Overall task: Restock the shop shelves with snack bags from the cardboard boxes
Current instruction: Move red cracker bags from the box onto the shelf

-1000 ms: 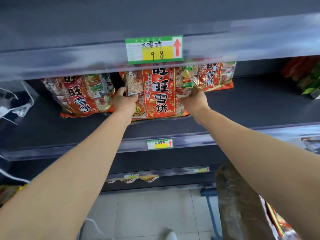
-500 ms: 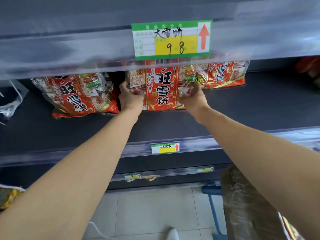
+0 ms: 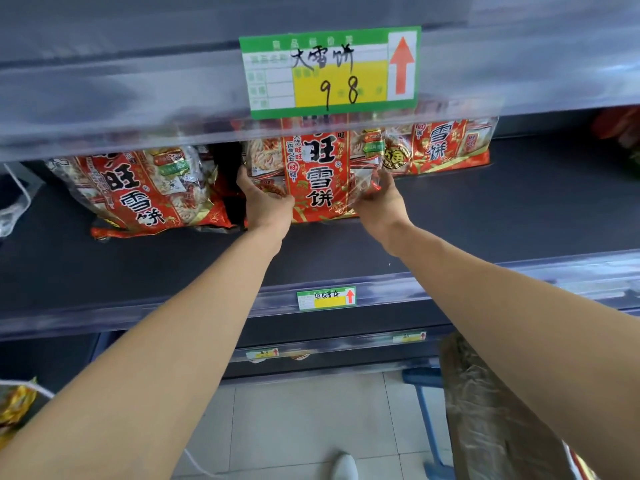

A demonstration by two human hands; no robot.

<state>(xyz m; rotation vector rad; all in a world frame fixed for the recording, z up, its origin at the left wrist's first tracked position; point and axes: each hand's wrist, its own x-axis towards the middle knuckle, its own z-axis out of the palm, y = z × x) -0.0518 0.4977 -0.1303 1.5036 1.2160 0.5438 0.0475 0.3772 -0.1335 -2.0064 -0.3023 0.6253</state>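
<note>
A red snack bag [image 3: 317, 174] with black Chinese lettering stands upright on the dark shelf [image 3: 519, 209], deep under the shelf above. My left hand [image 3: 265, 202] grips its lower left corner and my right hand [image 3: 379, 199] grips its lower right corner. A second red bag [image 3: 145, 192] leans to the left of it, and a third red bag [image 3: 446, 147] stands behind on the right. The tops of the bags are hidden by the upper shelf's front strip.
A green and yellow price tag [image 3: 330, 72] hangs on the upper shelf edge, a smaller tag [image 3: 326, 298] on the lower edge. A cardboard box wrapped in plastic [image 3: 485, 410] stands at bottom right beside a blue cart frame [image 3: 422, 393]. Tiled floor lies below.
Both hands have pushed the middle red bag further back on the shelf, towards the bags behind. The view has moved closer to the shelf.
</note>
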